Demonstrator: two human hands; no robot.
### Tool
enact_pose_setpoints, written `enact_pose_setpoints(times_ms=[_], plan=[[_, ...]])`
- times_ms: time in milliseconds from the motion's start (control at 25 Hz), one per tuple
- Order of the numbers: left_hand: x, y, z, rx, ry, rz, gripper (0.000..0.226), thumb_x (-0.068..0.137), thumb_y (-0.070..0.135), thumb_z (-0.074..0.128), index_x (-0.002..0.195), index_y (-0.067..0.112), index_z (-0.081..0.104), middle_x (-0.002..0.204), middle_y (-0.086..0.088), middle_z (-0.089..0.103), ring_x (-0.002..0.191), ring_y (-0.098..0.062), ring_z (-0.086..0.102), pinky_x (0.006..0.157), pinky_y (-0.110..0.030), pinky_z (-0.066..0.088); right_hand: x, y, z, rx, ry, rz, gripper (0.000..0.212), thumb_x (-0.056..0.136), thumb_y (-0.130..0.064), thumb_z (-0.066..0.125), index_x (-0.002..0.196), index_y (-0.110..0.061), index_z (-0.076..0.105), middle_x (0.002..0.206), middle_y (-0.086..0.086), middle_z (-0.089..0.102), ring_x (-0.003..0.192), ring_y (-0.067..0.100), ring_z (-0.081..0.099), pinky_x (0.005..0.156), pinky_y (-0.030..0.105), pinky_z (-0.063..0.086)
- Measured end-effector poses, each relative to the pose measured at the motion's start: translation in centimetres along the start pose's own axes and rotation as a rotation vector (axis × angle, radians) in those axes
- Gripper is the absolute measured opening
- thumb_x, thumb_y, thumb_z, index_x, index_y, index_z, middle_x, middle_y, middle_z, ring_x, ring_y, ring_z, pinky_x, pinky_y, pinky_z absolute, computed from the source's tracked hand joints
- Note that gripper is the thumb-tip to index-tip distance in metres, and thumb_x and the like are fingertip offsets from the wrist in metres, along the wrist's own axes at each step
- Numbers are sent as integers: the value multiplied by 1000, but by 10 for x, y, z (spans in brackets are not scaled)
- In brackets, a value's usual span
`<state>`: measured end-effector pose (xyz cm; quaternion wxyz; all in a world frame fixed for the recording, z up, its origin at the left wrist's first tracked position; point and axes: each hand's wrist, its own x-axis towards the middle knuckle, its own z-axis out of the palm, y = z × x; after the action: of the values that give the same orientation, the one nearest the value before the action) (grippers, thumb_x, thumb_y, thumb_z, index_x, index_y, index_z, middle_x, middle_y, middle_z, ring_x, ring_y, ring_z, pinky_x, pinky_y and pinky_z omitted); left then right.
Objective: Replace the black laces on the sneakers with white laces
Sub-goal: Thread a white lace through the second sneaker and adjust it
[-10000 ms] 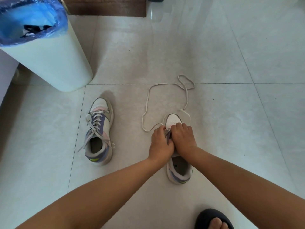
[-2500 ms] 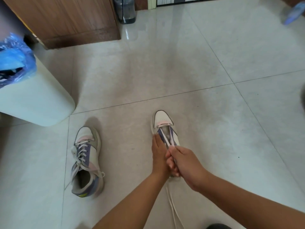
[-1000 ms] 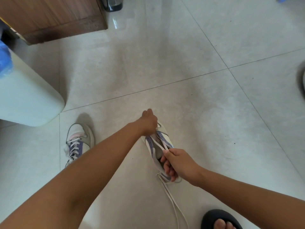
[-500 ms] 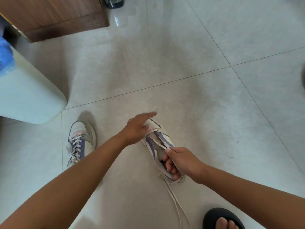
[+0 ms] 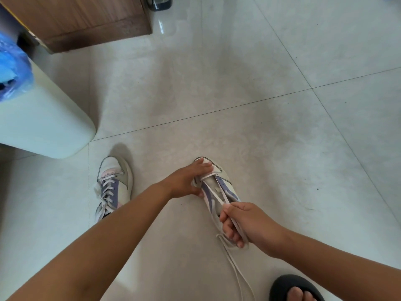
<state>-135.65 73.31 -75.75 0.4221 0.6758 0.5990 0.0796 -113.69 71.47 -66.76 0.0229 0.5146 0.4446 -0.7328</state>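
Two white-and-purple sneakers lie on the tiled floor. The right sneaker (image 5: 223, 183) has a white lace (image 5: 219, 197) threaded only through its lowest eyelets. My left hand (image 5: 188, 181) grips this sneaker's toe, fingers over the top and thumb at its left side. My right hand (image 5: 240, 224) holds both strands of the lace together above the shoe's opening; the loose ends trail down to the floor (image 5: 240, 276). The left sneaker (image 5: 114, 187) lies apart, fully laced in white.
A pale bin (image 5: 43, 118) with a blue liner (image 5: 13, 68) stands at the left. A wooden cabinet (image 5: 82, 20) is at the back left, a dark object (image 5: 159, 3) beside it. My foot in a black slipper (image 5: 297, 288) is at the bottom right.
My left hand has come down from hovering over the toe and now grips it. My right hand keeps hold of the lace strands, little moved.
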Motion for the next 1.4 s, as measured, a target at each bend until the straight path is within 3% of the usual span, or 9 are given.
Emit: enact_pose_setpoints(times_ms=[160, 280, 400, 560, 800, 1000, 1200, 1320, 1400], plan=[[-17, 22, -3, 66, 132, -15, 69, 82, 10, 70, 142, 10, 37, 150, -3, 34, 141, -15, 25, 105, -8, 17, -4, 2, 2, 163, 161, -36, 24, 101, -15, 38, 101, -2, 58, 65, 13, 64, 47, 17, 55, 48, 28, 51], [-36, 57, 7, -202, 457, -293, 17, 92, 23, 57, 100, 13, 67, 98, -2, 64, 93, -16, 58, 85, -26, 43, -9, 3, 0, 196, 161, -159, 22, 99, -13, 42, 101, -12, 64, 73, 12, 67, 59, 18, 61, 59, 31, 55], [-51, 94, 14, -755, 234, -647, 48, 97, 41, 41, 76, 9, 70, 66, -2, 68, 61, -14, 63, 62, -27, 46, -14, 6, -1, -25, 1, -219, 22, 96, -15, 51, 90, -20, 71, 80, 2, 70, 72, 12, 66, 73, 25, 55], [-68, 111, 16, -847, 51, -679, 29, 92, 20, 48, 72, 9, 67, 70, -5, 70, 65, -13, 66, 71, -29, 51, -16, 0, -13, -413, 21, -290, 25, 95, -25, 52, 83, -19, 74, 74, 1, 67, 68, 9, 59, 69, 24, 48], [-91, 81, 8, -1086, 501, -732, 46, 94, 8, 43, 49, 11, 55, 54, -8, 60, 69, -24, 66, 82, -34, 49, -9, -33, -87, -426, 130, -260, 12, 89, -19, 61, 91, -26, 71, 53, -4, 56, 48, 8, 52, 49, 17, 44], [-128, 55, 5, -1122, 307, -784, 22, 94, 29, 53, 86, 9, 51, 48, 4, 28, 37, -11, 23, 40, -23, 37, 14, -56, -190, -822, 113, -39, 22, 68, -49, 71, 75, -29, 76, 50, -10, 53, 42, 8, 42, 44, 17, 39], [-137, 52, 18, -627, 261, -697, 9, 90, 32, 60, 83, 28, 59, 46, 10, 34, 38, -5, 28, 37, -19, 26, 44, -49, -267, -862, 315, 109, 25, 78, -42, 71, 73, -18, 76, 48, -4, 45, 43, 13, 37, 46, 25, 35], [-139, 55, 15, -789, 312, -722, 29, 93, 31, 56, 70, 17, 66, 51, 5, 48, 38, -7, 36, 38, -20, 33, 60, -47, -260, -1192, 399, 153, 26, 86, -33, 66, 80, -10, 74, 83, 9, 70, 74, 22, 60, 69, 32, 45], [-145, 60, 10, -947, 258, -671, 35, 95, 29, 52, 68, 15, 69, 60, -2, 59, 46, -11, 51, 43, -25, 46, 69, -52, -219, -1331, 438, -69, 27, 89, -27, 62, 103, -4, 69, 114, 16, 65, 106, 29, 57, 90, 33, 38]])
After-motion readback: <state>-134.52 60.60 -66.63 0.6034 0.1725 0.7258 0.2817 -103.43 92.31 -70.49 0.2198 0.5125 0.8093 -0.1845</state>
